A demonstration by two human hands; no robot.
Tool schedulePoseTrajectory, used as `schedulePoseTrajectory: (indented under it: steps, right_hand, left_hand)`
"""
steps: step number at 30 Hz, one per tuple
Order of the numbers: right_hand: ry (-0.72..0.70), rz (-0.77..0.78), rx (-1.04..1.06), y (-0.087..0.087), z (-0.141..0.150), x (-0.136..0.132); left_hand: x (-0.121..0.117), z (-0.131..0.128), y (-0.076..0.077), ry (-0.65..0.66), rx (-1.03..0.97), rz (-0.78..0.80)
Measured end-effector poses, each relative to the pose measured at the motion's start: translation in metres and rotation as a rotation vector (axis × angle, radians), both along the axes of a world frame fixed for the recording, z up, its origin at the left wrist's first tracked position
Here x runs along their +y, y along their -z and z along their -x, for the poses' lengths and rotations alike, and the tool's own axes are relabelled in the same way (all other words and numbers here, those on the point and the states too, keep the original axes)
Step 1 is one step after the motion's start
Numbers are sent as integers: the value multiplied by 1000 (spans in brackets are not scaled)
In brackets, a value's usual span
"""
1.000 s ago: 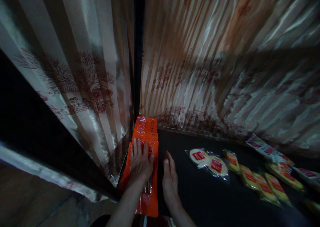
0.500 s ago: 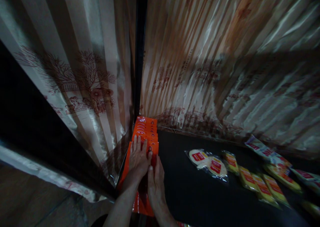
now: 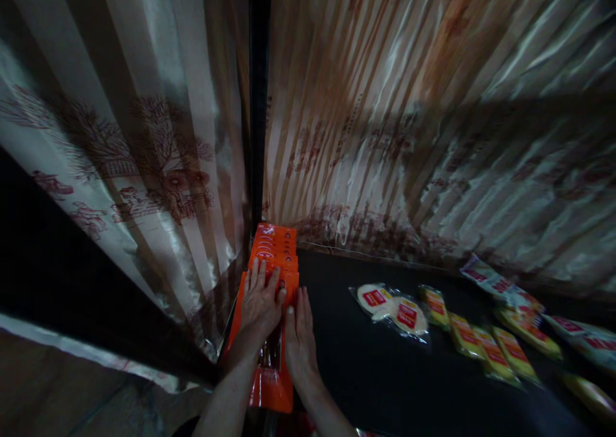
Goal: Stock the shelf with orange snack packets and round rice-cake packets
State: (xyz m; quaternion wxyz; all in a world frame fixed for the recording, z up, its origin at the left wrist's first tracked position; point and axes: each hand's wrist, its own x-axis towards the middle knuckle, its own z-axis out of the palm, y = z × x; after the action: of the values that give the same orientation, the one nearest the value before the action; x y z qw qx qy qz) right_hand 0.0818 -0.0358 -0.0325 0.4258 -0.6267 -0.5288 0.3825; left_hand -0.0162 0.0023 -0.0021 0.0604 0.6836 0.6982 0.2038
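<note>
A row of overlapping orange snack packets runs along the left edge of a black shelf, one behind another. My left hand lies flat on the front packet, fingers spread and pointing away from me. Against the right side of the row rests my right hand, its fingers stretched out and close together. The front packet's lower end shows glossy orange between my wrists, with a dark see-through part above it. My hands cover much of its middle.
Right of the row on the black shelf lie two round flat packs, several small yellow packs and white-and-red bags. Printed wrinkled curtains hang behind and left. A dark post stands in the corner.
My right hand has shifted slightly up along the side of the packets. The left hand stays on top of the front one. The whole view has moved a little.
</note>
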Motion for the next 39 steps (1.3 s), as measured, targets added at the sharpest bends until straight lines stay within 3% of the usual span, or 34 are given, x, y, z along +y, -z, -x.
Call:
schedulePoseTrajectory:
  steps: [3, 15, 22, 27, 35, 39]
  right_hand:
    - [-44, 32, 72, 0, 3, 4]
    - [19, 61, 217, 0, 6, 13]
    - [38, 17, 208, -9, -7, 45]
    - [-23, 61, 205, -4, -1, 66]
    - [-25, 33, 227, -1, -2, 82]
    - [-7, 57, 266, -1, -9, 78]
  left_hand:
    - [0, 1, 0, 6, 2, -14]
    - [2, 1, 6, -5, -3, -62]
    - [2, -1, 4, -15, 28, -78]
    - [2, -1, 5, -3, 50, -68]
    - [3, -2, 9, 3, 72, -91]
    - [3, -2, 9, -19, 69, -96]
